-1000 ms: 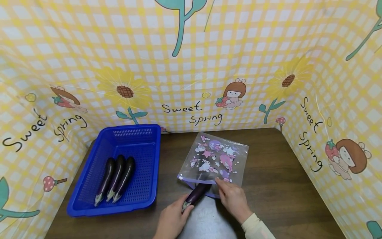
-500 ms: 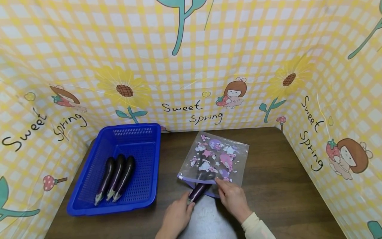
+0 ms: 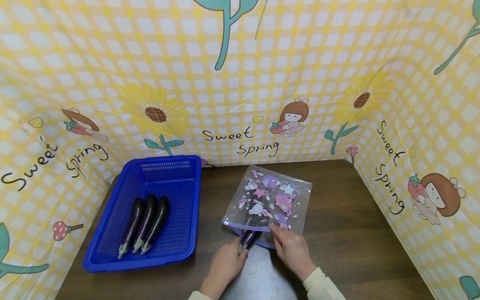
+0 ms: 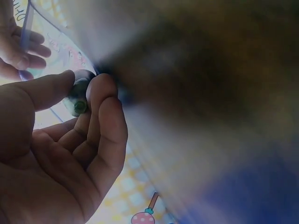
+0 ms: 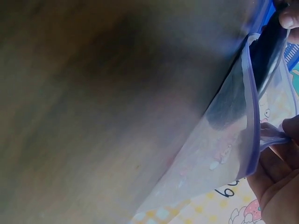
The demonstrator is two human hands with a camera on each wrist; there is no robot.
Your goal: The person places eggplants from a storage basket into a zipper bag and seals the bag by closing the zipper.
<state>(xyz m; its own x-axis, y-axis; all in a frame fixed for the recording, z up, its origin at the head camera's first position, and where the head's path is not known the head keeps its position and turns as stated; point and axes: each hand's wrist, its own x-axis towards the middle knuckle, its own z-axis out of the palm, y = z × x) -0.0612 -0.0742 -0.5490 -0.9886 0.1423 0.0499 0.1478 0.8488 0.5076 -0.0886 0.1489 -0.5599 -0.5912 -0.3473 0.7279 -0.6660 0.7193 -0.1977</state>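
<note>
My left hand (image 3: 226,263) pinches the stem end of a dark purple eggplant (image 3: 250,238) between thumb and fingertips. In the left wrist view the green stem tip (image 4: 80,107) shows between them. The eggplant's far end lies inside a clear zip bag (image 3: 234,208) printed with pink and purple cartoon figures. My right hand (image 3: 294,248) pinches the upper lip of the bag's mouth. In the right wrist view the purple zip strip (image 5: 252,112) stands apart from the other lip, and the eggplant (image 5: 268,51) passes between them.
A blue plastic basket (image 3: 183,200) stands at the left, with three eggplants (image 3: 150,221) side by side in it. The brown wooden table (image 3: 348,216) is bordered at the back and sides by a yellow checked cloth (image 3: 232,91).
My left hand has moved up and to the right, sliding the eggplant deeper into the bag. The right hand and the bag have stayed almost still.
</note>
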